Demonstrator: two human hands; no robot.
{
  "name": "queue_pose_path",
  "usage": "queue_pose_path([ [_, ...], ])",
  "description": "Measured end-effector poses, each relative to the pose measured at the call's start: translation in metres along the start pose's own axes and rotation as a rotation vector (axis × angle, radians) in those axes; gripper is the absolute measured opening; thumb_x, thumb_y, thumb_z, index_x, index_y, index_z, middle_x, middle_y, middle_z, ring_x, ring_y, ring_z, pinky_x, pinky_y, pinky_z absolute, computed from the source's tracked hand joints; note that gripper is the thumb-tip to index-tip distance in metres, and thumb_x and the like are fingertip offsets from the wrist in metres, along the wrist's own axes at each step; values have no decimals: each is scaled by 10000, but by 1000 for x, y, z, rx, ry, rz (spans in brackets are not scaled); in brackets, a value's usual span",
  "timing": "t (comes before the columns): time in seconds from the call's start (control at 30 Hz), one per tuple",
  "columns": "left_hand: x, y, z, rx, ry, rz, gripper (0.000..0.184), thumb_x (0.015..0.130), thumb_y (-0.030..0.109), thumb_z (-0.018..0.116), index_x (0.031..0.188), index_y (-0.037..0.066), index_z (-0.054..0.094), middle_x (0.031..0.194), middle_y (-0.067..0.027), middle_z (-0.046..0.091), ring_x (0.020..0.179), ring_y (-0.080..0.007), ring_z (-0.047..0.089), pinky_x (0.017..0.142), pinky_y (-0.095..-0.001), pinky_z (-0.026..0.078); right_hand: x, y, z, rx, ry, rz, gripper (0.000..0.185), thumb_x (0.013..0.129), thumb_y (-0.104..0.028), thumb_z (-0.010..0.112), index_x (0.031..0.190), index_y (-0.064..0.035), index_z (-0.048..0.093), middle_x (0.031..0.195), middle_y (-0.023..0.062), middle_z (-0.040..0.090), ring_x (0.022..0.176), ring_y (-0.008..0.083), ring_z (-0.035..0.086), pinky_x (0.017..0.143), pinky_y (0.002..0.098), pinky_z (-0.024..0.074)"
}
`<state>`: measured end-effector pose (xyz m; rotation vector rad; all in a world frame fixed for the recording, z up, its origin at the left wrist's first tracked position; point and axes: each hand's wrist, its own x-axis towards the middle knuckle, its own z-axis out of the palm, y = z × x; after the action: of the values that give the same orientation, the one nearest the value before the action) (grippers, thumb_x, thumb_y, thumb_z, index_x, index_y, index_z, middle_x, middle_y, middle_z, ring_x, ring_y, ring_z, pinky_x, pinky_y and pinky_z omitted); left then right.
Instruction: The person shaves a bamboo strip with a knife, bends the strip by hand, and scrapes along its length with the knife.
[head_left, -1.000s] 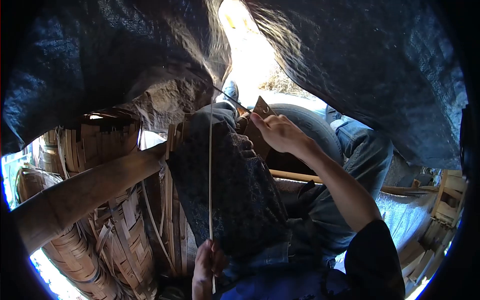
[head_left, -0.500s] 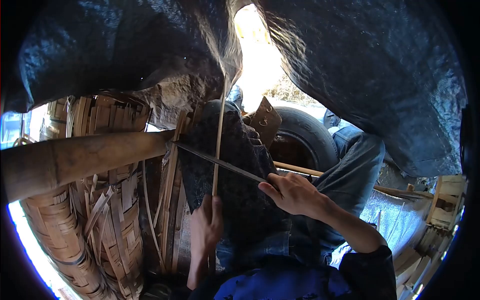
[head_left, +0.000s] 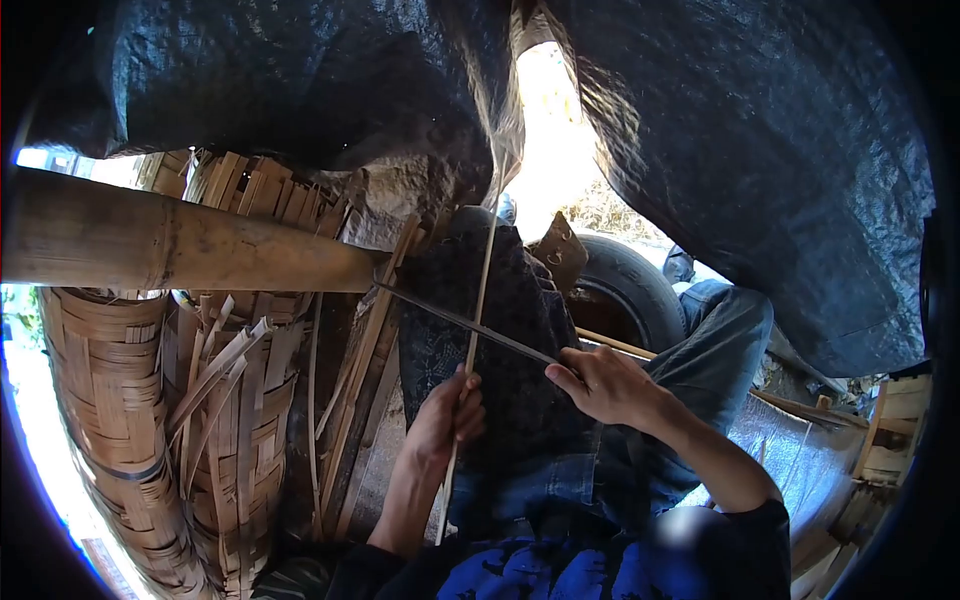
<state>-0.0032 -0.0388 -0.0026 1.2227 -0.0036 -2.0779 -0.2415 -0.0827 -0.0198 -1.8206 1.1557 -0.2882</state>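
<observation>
My left hand (head_left: 447,415) is closed around a long thin pale strip (head_left: 485,270), which runs upward past a dark patterned cloth (head_left: 440,345) over my leg. My right hand (head_left: 605,385) grips a long narrow blade (head_left: 500,340) by its near end; the handle is hidden in my fingers. The blade slants up to the left and crosses the strip just above my left hand. Its tip lies close to the end of a thick bamboo pole (head_left: 270,252).
Woven bamboo baskets (head_left: 115,390) with upright slats stand at the left. A tire (head_left: 640,290) lies beyond my legs, beside a brown flat piece (head_left: 560,255). Dark plastic sheeting (head_left: 760,150) hangs overhead. A whitish sack (head_left: 780,440) is at the right.
My right hand has come down and nearer, swinging the blade across the strip. My left hand has risen along with its grip on the strip. The view has shifted toward the left.
</observation>
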Motion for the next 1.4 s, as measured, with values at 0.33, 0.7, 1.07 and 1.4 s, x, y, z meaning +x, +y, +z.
queue_pose_path([
  [0.33,3,-2,-3,-1,69,-4,234,980,296,408,859,107,473,543,45,309,413,-78,294,398,-218,247,16,11,15,-253,51,-92,563,936,-470,428,584,-39,510,401,105,457,360,252,530,345,388,417],
  [0.7,-8,-6,3,77,158,20,255,975,318,421,857,101,482,520,53,298,390,-70,277,401,-218,256,23,-9,19,-402,79,37,493,911,-427,502,616,-33,529,443,103,492,360,270,527,368,362,424],
  [1.07,-36,-17,2,53,135,-22,255,967,308,452,820,103,490,501,48,307,377,-71,286,394,-219,254,81,59,24,-853,405,-237,224,890,-254,586,863,-31,577,582,-3,388,511,118,373,419,255,363],
  [1.4,-20,-14,-2,108,99,25,256,972,298,444,910,71,542,545,42,376,398,-71,351,390,-208,294,81,37,-61,299,-62,599,722,887,-680,126,717,-59,452,496,-17,391,376,89,402,387,271,397],
])
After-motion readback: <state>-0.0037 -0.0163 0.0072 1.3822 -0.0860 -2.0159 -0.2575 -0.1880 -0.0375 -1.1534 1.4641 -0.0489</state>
